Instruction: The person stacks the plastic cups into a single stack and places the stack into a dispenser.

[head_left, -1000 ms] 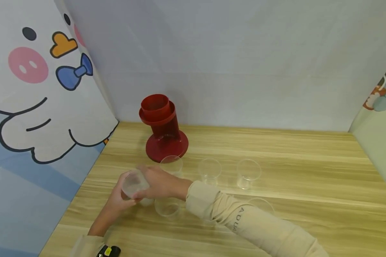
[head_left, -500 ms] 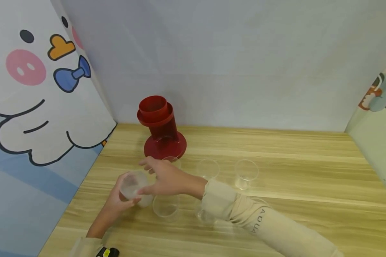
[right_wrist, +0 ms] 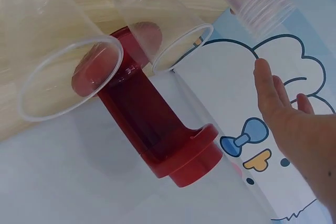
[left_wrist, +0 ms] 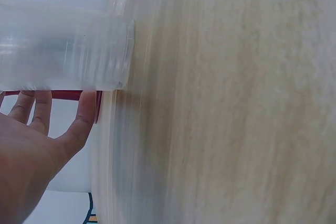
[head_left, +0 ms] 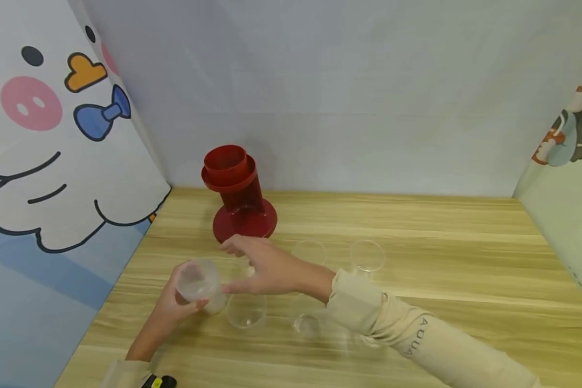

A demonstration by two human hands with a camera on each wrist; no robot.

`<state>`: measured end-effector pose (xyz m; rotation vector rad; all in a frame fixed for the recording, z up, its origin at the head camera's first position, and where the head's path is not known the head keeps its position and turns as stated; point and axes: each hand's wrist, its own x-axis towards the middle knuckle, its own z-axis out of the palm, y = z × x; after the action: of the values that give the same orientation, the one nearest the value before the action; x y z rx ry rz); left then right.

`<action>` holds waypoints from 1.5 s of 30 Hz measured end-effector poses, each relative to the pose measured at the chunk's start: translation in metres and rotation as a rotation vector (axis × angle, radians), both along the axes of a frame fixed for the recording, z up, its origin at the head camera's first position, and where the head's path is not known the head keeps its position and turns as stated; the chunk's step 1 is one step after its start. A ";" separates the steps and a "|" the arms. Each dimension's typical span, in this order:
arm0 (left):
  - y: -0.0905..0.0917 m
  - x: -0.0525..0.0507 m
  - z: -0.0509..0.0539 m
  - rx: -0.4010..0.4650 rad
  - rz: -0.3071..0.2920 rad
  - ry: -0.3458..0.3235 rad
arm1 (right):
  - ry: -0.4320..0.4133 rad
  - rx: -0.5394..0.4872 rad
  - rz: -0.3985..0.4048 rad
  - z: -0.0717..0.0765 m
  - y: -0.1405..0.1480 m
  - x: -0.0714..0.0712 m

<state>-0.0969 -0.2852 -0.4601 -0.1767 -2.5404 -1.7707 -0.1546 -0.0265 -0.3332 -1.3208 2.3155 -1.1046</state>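
Note:
My left hand [head_left: 167, 304] grips a stack of nested clear plastic cups [head_left: 201, 281] at the left of the table. In the left wrist view the cup stack [left_wrist: 63, 51] is upright, its lower end close to the tabletop, with fingertips against its side. To the right of the stack, my right hand [head_left: 271, 267] hovers with its fingers spread, holding nothing. The right wrist view shows the right hand [right_wrist: 291, 119] apart from the stack's ribbed rims [right_wrist: 268, 11]. Single clear cups stand around: a front one [head_left: 246, 312], another beside it [head_left: 306, 322], and two farther back [head_left: 309, 252] [head_left: 367, 255].
A red cup dispenser [head_left: 237, 194] with a round base stands at the back left. A white curtain [head_left: 344, 108] closes off the back of the wooden table [head_left: 417, 226]. Cartoon-printed cloth [head_left: 53, 161] hangs along the left side. My right sleeve [head_left: 407, 323] passes over part of the front cups.
My right hand has come away from the cup stack toward the right, its fingers opening out. My left hand keeps hold of the stack in nearly the same place. The view has shifted slightly.

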 end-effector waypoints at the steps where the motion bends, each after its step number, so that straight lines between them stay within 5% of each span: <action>1: 0.000 0.000 0.000 0.002 0.001 -0.002 | 0.002 0.005 -0.002 0.001 0.002 0.001; 27: -0.001 0.000 0.003 -0.021 0.015 -0.051 | -0.021 -0.082 -0.057 0.003 0.069 0.027; 45: -0.001 0.000 0.002 -0.032 0.030 -0.056 | 0.018 -0.141 -0.170 -0.014 0.118 0.044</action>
<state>-0.0967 -0.2861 -0.4581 -0.0904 -2.5959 -1.7498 -0.1102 0.0920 -0.3467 -1.2029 2.4400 -1.3356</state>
